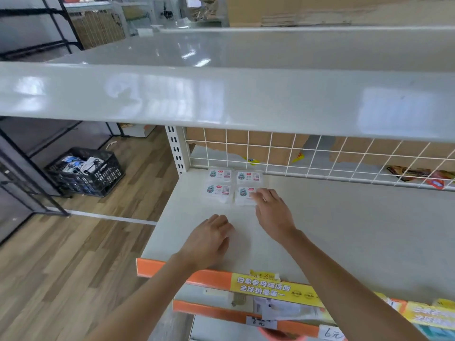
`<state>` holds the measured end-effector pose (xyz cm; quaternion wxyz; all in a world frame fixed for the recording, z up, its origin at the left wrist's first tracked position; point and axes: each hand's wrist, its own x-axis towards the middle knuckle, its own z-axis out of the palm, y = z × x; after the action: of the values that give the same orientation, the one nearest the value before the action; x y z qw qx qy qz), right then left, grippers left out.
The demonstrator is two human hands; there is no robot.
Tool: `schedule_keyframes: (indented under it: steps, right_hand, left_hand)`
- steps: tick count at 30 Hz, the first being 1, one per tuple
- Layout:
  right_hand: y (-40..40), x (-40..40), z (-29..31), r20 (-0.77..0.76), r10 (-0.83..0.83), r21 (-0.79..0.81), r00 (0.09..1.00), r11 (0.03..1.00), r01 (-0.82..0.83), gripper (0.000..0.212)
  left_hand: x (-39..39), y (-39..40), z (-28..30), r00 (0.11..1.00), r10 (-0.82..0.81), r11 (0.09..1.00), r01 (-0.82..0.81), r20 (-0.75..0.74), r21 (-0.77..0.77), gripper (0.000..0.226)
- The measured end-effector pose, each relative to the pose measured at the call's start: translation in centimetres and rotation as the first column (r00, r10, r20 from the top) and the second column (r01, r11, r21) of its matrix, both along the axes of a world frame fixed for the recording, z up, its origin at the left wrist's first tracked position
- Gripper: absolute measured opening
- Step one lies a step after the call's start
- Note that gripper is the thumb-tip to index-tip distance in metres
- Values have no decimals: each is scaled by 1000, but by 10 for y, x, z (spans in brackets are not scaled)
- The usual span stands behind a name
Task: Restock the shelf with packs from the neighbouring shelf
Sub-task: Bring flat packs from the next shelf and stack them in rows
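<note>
Head-camera view: the right hand [269,212] is stretched forward over the white shelf [332,230], its fingers straight and laid on the near right pack of four white packs [232,187]. Nothing is gripped by it. The left hand [209,239] is held lower and nearer the front edge, palm down on the bare shelf, its fingers loosely bent and holding nothing.

The four packs are set flat in two rows of two at the back left corner of the shelf, close together, just in front of a white wire grid [320,156] that forms the back wall. Brown cardboard [270,141] is seen behind the grid, and some snack bags [418,174] lie on the far side of it to the right.

An orange strip [211,279] runs along the front edge of the shelf, with a yellow label [273,290] fixed on it. A glossy upper shelf [221,99] spans the view above. To the left, a black crate [86,172] holding packets stands on the wooden floor [61,267].
</note>
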<state>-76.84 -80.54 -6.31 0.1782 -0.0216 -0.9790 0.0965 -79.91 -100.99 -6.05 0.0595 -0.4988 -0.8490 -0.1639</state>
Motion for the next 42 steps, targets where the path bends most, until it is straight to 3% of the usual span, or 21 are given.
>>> schedule_keyframes:
  steps: [8, 12, 15, 20, 25, 33, 36, 42]
  right_hand:
    - [17, 72, 5, 111, -20, -78, 994, 997, 29, 29]
    - [50, 144, 15, 108, -57, -58, 993, 996, 64, 35]
    - [85, 205, 22, 202, -193, 13, 960, 981, 195, 33]
    - [151, 320, 32, 216, -343, 14, 914, 937, 348, 37]
    - [209, 424, 36, 114, -535, 67, 837, 845, 531, 41]
    - [274, 516, 34, 119, -665, -62, 737, 736, 674, 36]
    - [301, 530, 33, 95, -676, -69, 730, 728, 683, 36]
    - [380, 550, 31, 138, -672, -82, 728, 724, 685, 37]
  left_hand:
    - [12, 55, 2, 980, -196, 980, 197, 29, -39, 27]
    - [38, 109, 5, 938, -346, 936, 347, 41, -51, 32]
    - [78, 159, 10, 894, -448, 893, 448, 2, -43, 29]
    - [156, 251, 18, 786, -617, 787, 616, -45, -26, 26]
    - [250, 346, 25, 714, -694, 717, 697, -91, -7, 28]
    - [355, 439, 29, 639, -769, 639, 769, -18, 14, 35]
    - [366, 473, 32, 658, -753, 658, 753, -4, 12, 38]
    - [370, 567, 32, 764, -646, 764, 645, 14, 31, 16]
